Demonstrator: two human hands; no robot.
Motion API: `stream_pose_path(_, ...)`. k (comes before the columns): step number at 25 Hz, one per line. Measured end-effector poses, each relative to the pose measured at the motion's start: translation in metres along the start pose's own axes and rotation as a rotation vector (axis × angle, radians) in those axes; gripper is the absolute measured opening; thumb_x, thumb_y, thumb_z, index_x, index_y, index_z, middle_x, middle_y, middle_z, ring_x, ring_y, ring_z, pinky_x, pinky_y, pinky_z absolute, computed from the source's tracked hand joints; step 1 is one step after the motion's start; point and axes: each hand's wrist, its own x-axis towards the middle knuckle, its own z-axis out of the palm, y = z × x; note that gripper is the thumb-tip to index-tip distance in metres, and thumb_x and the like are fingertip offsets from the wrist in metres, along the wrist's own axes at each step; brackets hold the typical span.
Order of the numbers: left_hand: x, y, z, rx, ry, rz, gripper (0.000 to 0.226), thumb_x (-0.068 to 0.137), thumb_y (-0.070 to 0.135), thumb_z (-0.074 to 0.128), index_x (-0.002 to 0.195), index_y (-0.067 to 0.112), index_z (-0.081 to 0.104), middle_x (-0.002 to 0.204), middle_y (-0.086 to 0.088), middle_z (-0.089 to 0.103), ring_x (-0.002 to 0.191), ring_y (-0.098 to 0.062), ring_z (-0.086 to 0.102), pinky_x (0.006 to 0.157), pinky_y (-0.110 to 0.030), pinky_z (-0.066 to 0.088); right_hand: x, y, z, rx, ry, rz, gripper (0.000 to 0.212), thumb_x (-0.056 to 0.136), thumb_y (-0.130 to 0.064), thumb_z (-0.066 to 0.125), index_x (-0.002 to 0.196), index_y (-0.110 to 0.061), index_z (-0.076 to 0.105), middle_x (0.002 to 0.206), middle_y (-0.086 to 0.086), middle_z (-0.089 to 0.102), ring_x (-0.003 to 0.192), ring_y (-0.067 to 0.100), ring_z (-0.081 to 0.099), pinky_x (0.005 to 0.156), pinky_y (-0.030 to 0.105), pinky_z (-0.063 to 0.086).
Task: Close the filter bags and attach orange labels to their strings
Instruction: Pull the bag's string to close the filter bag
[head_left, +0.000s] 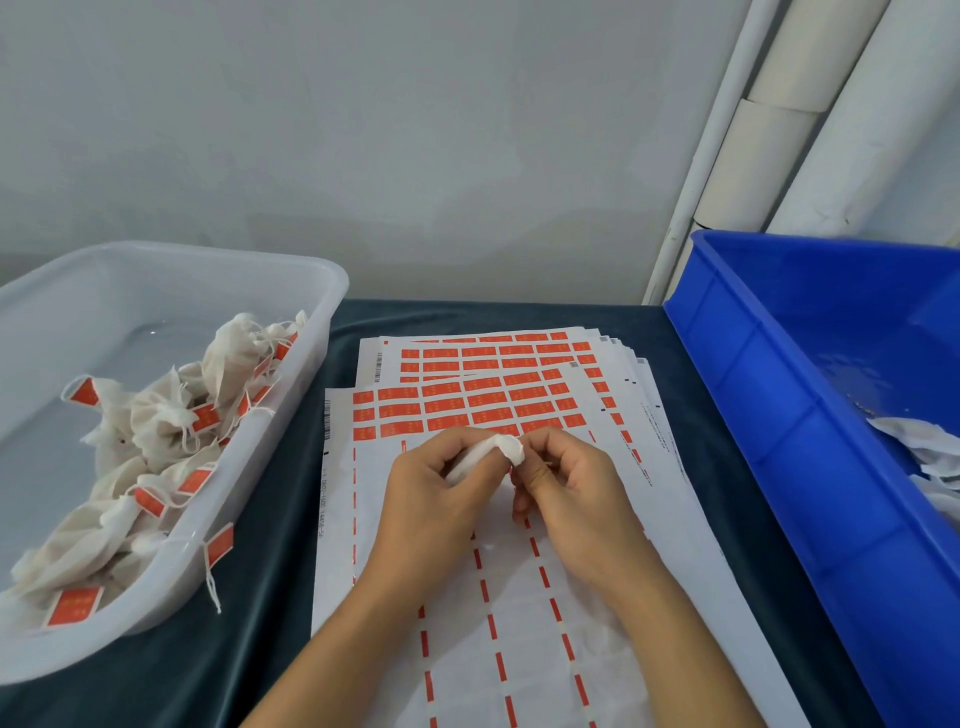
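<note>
Small white fabric filter bag (506, 451): plain white, unpatterned. White paper label sheets (467, 519): rows of orange rectangular labels (470, 402) across the upper part; lower part bare white with columns of red-orange dashes; black barcode marks on the left margin. Translucent whitish plastic tub (291, 395): holds cream-white cloth bags (156, 421) bearing orange tags with white edges. Rectangular blue plastic crate (779, 415): solid bright blue, white scraps inside. Dark teal tablecloth (260, 597): uniform. Wall (363, 130): pale grey. Pipes (753, 156): off-white.
</note>
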Motion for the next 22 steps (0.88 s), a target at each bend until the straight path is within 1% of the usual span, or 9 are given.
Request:
stream_pose_path(2,0.0012,-0.0019,0.0005,0.039,0.015,-0.017,0.01,0.095,0.032,0.074,0.089,0.04,0.077,0.087,0.019,0.075,0.091,-0.001,0.069,0.072,-0.005,0.049,0.0001,0.0011,0.001,-0.02,0.01,0.002,0.017,0.103,-0.039,0.057,0.098,-0.031,0.07,0.083,-0.011,0.07,0.076,0.004,0.067,0.067,0.013,0.054)
stream_pose_path(4,0.0025,-0.0037,0.0001,0.069,0.034,-0.038,0.011,0.096,0.028,0.071,0.091,0.036,0.076,0.087,0.02,0.074,0.089,0.0,0.068,0.07,-0.005,0.049,-0.0004,0.0015,0.0017,-0.031,0.045,-0.028,0.016,0.103,-0.042,0.057,0.1,-0.033,0.07,0.093,-0.018,0.072,0.09,0.001,0.068,0.074,0.016,0.057)
stream_pose_path(6,0.0032,-0.0045,-0.0005,0.068,0.041,-0.056,0.014,0.098,0.026,0.068,0.092,0.036,0.075,0.085,0.02,0.074,0.087,-0.001,0.068,0.067,-0.006,0.05,-0.0013,0.0005,0.0012,-0.022,0.08,-0.109,0.013,0.1,-0.047,0.061,0.104,-0.038,0.069,0.106,-0.023,0.07,0.105,0.0,0.065,0.081,0.014,0.056)
stream_pose_path(8,0.002,-0.0037,0.0004,0.075,0.027,-0.06,0.014,0.099,0.027,0.068,0.091,0.036,0.075,0.084,0.02,0.074,0.086,-0.001,0.069,0.064,-0.006,0.05,-0.0026,-0.001,0.0002,-0.06,0.109,-0.192,0.011,0.096,-0.047,0.067,0.106,-0.043,0.067,0.111,-0.026,0.069,0.111,0.001,0.064,0.084,0.008,0.052)
stream_pose_path(10,0.0012,-0.0027,0.0019,0.101,0.008,-0.058,0.014,0.098,0.027,0.068,0.089,0.035,0.074,0.084,0.02,0.073,0.085,0.0,0.069,0.062,-0.007,0.05,-0.0026,-0.0006,-0.0007,-0.112,0.138,-0.225,0.008,0.095,-0.043,0.07,0.104,-0.043,0.069,0.11,-0.028,0.069,0.11,0.0,0.064,0.084,0.006,0.051)
stream_pose_path(13,0.0013,-0.0035,0.0026,0.128,-0.007,-0.06,0.015,0.097,0.026,0.067,0.085,0.033,0.075,0.082,0.022,0.072,0.083,0.001,0.068,0.06,-0.006,0.049,-0.0021,0.0005,-0.0017,-0.123,0.165,-0.209,0.004,0.095,-0.038,0.07,0.097,-0.042,0.069,0.104,-0.032,0.069,0.106,-0.006,0.064,0.079,0.002,0.049)
stream_pose_path(16,0.0015,-0.0039,0.0023,0.147,-0.035,-0.071,0.014,0.097,0.026,0.069,0.086,0.031,0.076,0.08,0.021,0.072,0.078,0.001,0.067,0.059,-0.006,0.048,-0.0008,0.0011,-0.0017,-0.133,0.174,-0.186,0.003,0.095,-0.039,0.067,0.094,-0.042,0.066,0.102,-0.032,0.068,0.105,-0.006,0.064,0.077,0.003,0.05)
stream_pose_path(20,0.0039,-0.0031,-0.0007,0.159,-0.095,-0.084,0.016,0.095,0.025,0.069,0.082,0.029,0.077,0.075,0.017,0.071,0.07,-0.001,0.065,0.057,-0.007,0.047,-0.0007,0.0023,-0.0017,-0.153,0.164,-0.173,0.001,0.096,-0.039,0.064,0.095,-0.04,0.064,0.103,-0.03,0.067,0.104,-0.005,0.064,0.077,0.004,0.05)
stream_pose_path(22,0.0053,-0.0023,-0.0027,0.141,-0.125,-0.089,0.018,0.095,0.025,0.07,0.079,0.03,0.077,0.075,0.013,0.072,0.071,-0.004,0.065,0.06,-0.008,0.049,-0.0017,0.0018,-0.0005,-0.142,0.161,-0.184,0.003,0.097,-0.039,0.061,0.098,-0.039,0.064,0.104,-0.027,0.067,0.105,-0.004,0.064,0.079,0.005,0.051)
